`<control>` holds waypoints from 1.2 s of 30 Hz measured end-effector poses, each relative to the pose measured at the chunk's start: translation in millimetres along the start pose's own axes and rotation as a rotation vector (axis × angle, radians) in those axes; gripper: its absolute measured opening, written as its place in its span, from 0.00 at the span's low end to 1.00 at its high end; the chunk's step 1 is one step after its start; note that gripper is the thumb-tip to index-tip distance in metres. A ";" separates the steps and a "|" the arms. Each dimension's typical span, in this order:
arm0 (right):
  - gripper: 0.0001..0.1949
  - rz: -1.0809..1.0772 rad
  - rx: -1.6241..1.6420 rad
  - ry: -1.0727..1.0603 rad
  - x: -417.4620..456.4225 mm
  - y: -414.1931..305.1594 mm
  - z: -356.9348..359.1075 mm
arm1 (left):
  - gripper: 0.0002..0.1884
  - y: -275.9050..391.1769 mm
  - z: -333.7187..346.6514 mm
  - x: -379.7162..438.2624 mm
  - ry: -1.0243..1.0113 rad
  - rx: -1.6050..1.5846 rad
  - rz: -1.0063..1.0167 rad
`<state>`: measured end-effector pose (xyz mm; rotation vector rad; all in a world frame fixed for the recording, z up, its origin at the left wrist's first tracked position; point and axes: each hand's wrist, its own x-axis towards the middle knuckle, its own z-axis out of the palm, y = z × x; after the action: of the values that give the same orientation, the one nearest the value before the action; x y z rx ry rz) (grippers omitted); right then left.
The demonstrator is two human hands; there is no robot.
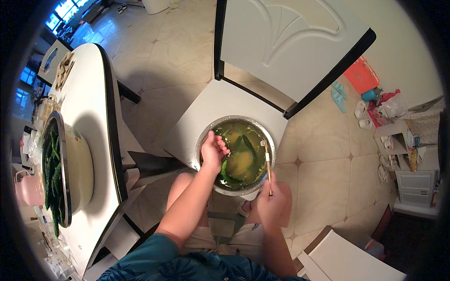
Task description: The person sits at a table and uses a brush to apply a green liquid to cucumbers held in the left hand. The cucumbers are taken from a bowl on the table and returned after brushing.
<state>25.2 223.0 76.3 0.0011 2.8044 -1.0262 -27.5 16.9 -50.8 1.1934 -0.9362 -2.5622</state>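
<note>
A round metal basin [271, 147] holds cloudy yellow-green water, with small pale bits along its edge. One dark green cucumber [249, 144] lies in the water at the upper right of the middle. Another curved cucumber [225, 171] shows at the lower left, partly under the surface. My left hand [213, 151] is over the basin's left side, fingers loosely curled, with nothing visible in it. In my right hand [272, 200], at the near right rim, is a toothbrush [268, 161]; its bristled head points away from me, over the water.
The basin rests on a white chair seat [197, 109], its backrest [281, 45] rising beyond. On the white table [95, 140] at left stands a large enamel basin [79, 175] heaped with cucumbers [52, 168], near a pink kettle [30, 189]. Slippers [339, 96] lie at right.
</note>
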 end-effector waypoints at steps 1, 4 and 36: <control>0.17 0.005 -0.186 -0.042 0.8 -6.6 -9.7 | 0.19 8.4 14.0 -6.6 0.005 0.272 0.100; 0.18 -0.057 0.044 0.120 -1.4 3.8 0.3 | 0.17 14.4 16.2 -6.2 -0.158 0.610 0.281; 0.16 -0.098 0.292 0.144 2.0 40.6 27.6 | 0.31 -5.1 9.5 -33.7 0.114 1.458 0.571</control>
<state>29.4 236.3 29.2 -0.0297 2.7728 -1.5074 -11.4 38.7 -27.9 0.9235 -2.7182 -1.1066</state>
